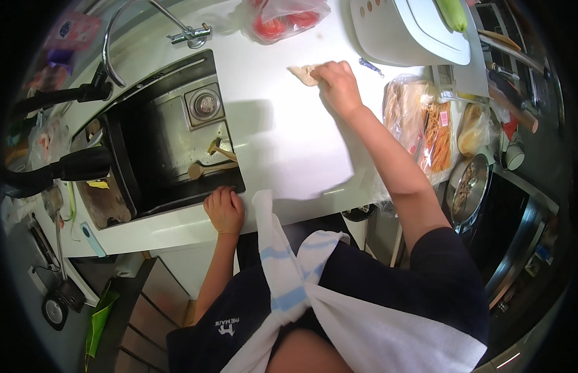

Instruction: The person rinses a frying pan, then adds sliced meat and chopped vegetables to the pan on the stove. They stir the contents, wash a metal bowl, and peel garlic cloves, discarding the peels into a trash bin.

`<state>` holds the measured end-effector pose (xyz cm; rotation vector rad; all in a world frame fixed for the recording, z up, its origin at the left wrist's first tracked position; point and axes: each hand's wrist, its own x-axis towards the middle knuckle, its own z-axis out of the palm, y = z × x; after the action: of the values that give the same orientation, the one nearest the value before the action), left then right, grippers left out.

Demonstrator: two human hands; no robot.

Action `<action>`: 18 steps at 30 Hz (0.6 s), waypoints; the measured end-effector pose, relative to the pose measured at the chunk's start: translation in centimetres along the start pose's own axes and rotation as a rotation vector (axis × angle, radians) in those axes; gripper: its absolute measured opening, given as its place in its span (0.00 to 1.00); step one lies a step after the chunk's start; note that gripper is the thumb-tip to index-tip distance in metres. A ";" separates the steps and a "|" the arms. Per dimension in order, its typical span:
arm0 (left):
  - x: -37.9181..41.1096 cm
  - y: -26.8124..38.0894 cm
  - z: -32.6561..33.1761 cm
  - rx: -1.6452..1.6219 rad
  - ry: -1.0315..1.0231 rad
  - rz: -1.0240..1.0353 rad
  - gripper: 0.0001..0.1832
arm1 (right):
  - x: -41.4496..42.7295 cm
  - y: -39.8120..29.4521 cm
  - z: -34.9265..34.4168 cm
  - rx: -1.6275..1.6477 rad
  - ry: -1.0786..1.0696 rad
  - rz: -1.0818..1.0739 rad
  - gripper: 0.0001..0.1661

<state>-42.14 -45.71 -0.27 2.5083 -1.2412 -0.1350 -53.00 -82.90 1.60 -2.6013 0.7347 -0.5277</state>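
Note:
My right hand pinches a crumpled beige cloth against the white countertop. A small blue nail clipper lies just right of that hand. My left hand rests palm down at the near right corner of the sink and holds nothing. Inside the sink, close to my left hand, lie a wooden-handled brush and a wooden spoon-shaped utensil. The drain strainer sits in the sink's far right corner.
A bag of red produce and a white lidded bin with a green gourd stand at the back. Packaged dried food and a metal pan are at right. The faucet arches over the sink's left side.

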 end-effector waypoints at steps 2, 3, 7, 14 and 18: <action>-0.1 0.0 0.1 0.008 -0.004 -0.018 0.07 | -2.9 -1.5 -0.9 0.000 -0.083 -0.043 0.18; -0.2 -0.1 0.2 0.011 -0.004 -0.026 0.07 | -5.9 -3.2 -2.1 -0.026 -0.211 0.013 0.18; -0.3 -0.1 0.3 0.008 -0.013 -0.027 0.07 | -13.5 -5.1 -3.7 -0.010 -0.263 -0.003 0.12; 0.0 -0.1 -0.1 0.014 -0.040 0.013 0.08 | -1.3 5.3 -2.1 -0.330 0.254 0.212 0.08; -0.3 -0.3 0.6 0.015 -0.046 -0.019 0.08 | -9.5 -1.4 -2.8 -0.182 0.021 0.236 0.08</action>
<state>-42.26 -45.42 -1.00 2.5440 -1.2404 -0.1890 -61.27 -77.22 2.27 -2.6250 1.1260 -0.4348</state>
